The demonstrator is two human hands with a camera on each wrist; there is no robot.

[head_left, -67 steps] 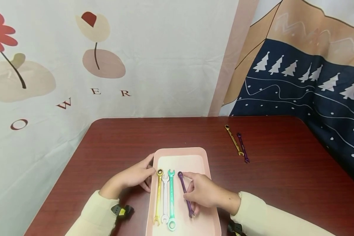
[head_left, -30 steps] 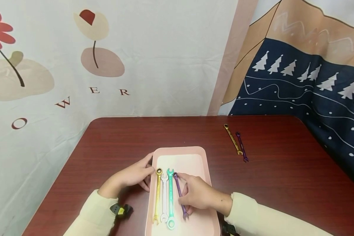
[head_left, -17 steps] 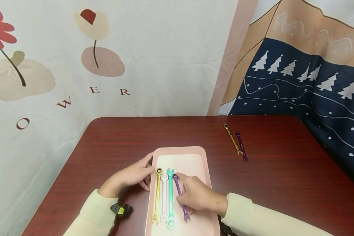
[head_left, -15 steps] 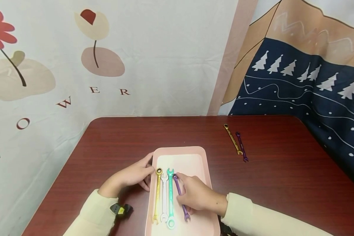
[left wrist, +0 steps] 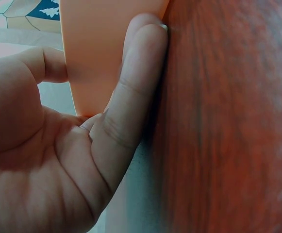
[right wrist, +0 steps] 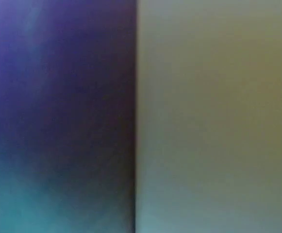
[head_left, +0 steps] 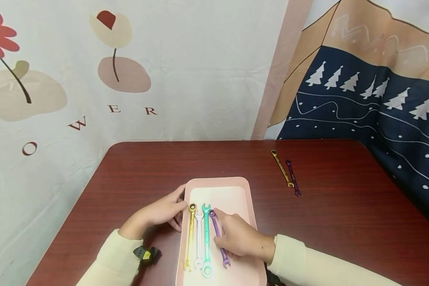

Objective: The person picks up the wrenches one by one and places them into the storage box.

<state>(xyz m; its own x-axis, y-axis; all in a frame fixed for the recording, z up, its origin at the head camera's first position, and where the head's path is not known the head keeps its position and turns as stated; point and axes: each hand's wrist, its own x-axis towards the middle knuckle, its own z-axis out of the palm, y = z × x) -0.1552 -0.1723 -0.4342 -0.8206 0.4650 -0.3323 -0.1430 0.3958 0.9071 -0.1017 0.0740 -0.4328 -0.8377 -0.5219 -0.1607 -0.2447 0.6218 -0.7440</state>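
Observation:
In the head view, my right hand (head_left: 239,234) holds a purple combination wrench (head_left: 216,227) by its shaft, over the pink tray (head_left: 218,182). Its ring end points away from me, close beside the green wrench (head_left: 206,238). To the left of that lie a white wrench (head_left: 199,244) and a gold-yellow wrench (head_left: 190,238), roughly parallel. My left hand (head_left: 159,212) grips the tray's left side. In the left wrist view, the thumb touches the rim and the fingers (left wrist: 126,92) lie along the outer wall. The right wrist view is a close blur.
Two more wrenches, one gold (head_left: 282,169) and one purple (head_left: 293,178), lie side by side on the reddish-brown table (head_left: 157,163) beyond the tray to the right. Printed cloth (head_left: 207,79) hangs behind the table's far edge.
Over the earlier frames my right hand brought the purple wrench leftward, up to the green one. During the last half second it has hardly moved. My left hand stays on the tray.

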